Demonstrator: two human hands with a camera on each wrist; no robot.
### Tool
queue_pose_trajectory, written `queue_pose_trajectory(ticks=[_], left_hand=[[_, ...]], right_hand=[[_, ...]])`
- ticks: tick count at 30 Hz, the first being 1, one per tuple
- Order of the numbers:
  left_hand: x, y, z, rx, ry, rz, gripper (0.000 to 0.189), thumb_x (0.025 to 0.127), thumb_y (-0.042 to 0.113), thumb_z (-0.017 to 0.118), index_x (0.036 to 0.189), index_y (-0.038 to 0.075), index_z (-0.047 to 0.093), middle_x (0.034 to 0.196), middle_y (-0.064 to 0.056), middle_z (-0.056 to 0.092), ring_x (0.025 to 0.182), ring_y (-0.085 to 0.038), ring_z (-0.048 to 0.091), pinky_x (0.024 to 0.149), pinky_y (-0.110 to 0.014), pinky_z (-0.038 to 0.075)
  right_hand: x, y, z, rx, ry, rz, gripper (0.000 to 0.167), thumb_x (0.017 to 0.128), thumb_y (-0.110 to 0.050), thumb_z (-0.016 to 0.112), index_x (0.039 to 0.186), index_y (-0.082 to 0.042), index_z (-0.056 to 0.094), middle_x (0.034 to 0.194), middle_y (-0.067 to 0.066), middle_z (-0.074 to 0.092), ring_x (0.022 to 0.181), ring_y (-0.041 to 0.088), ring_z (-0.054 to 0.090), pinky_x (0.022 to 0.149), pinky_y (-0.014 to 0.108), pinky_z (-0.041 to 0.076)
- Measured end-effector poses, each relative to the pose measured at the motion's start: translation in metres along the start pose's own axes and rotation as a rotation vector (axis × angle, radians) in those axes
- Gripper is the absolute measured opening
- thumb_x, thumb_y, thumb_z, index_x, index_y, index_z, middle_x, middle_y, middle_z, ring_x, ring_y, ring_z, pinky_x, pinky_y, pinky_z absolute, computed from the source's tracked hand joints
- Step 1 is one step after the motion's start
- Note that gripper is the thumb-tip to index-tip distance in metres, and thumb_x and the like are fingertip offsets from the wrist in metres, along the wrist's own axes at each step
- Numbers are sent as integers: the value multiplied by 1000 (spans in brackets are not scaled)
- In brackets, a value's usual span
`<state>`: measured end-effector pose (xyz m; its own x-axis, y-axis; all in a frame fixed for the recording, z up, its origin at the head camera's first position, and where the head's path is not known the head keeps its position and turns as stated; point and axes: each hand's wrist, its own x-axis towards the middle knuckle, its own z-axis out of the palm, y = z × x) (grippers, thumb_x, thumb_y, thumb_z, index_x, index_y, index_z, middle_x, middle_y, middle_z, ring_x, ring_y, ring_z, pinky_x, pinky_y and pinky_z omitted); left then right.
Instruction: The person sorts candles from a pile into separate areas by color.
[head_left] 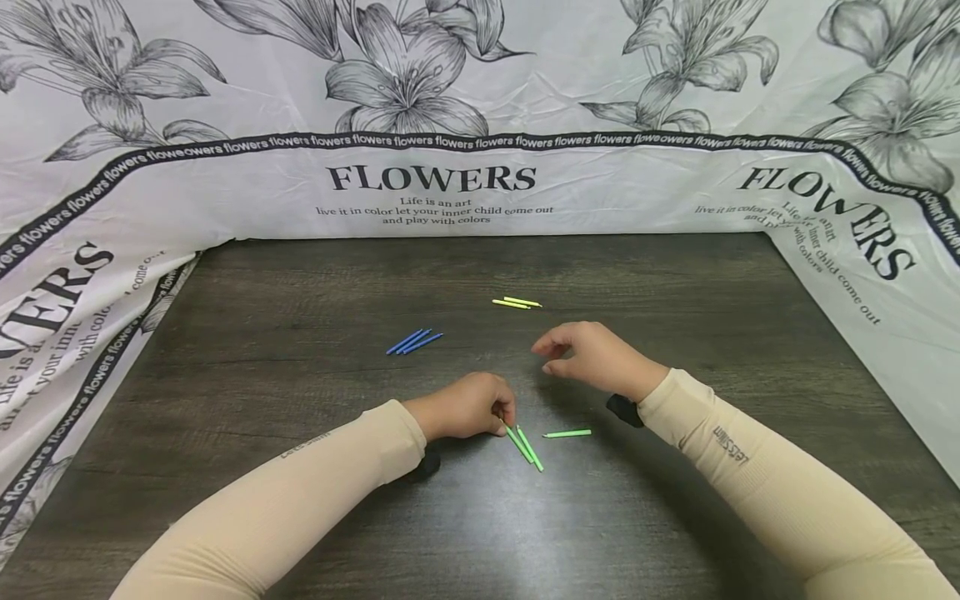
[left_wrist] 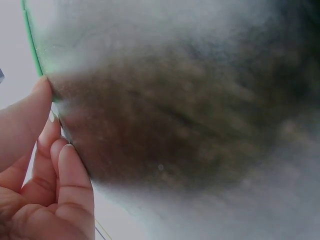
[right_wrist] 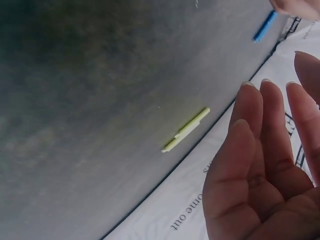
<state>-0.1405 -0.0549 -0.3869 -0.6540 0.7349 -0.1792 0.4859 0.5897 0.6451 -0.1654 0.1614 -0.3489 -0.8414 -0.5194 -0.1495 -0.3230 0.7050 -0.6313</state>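
Stick (head_left: 519, 445), green, its far end pinched in left grip (head_left: 467, 406)

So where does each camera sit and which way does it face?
Head: on the person's head, facing forward and down at the table; both sleeves, left hand and right hand show.
Left wrist: on that wrist, looking at the left hand pinching a green stick.
Right wrist: on that wrist, looking past the right hand at yellow sticks and printed cloth; top-corner skin is too cropped to place.
Shared: head and right wrist both show the yellow sticks and printed cloth.
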Motion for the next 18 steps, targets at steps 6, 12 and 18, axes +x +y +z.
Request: queue_pose_trajectory(ticks=[6, 12, 18], left_hand=[[-1, 2, 0, 7, 6, 6, 11, 77, -1, 76, 76, 7, 68, 79, 2, 58, 72, -6, 48, 66, -20, 42], [-2, 3, -1, 15, 8, 2, 12, 77, -1, 76, 76, 7, 68, 79, 2, 58, 71, -5, 47, 66, -19, 42], [-2, 4, -1, 10, 7, -14, 12, 77, -1, 76, 76, 8, 68, 78, 3, 58, 71, -5, 47, 66, -19, 42]], right_hand=[[-15, 7, 5, 1, -6, 0, 24, 87, -5, 69, 111, -4, 69, 106, 6, 70, 94, 18, 65, 78, 34, 52], [-28, 11, 10, -19, -7, -1, 22, 86, -7, 70, 108, -6, 71, 105, 5, 70, 95, 18, 65, 78, 34, 52], [-36, 12, 13, -50, -17, 0, 19, 85, -8, 71, 104, -7, 73, 102, 2, 71, 93, 17, 65, 77, 34, 52]])
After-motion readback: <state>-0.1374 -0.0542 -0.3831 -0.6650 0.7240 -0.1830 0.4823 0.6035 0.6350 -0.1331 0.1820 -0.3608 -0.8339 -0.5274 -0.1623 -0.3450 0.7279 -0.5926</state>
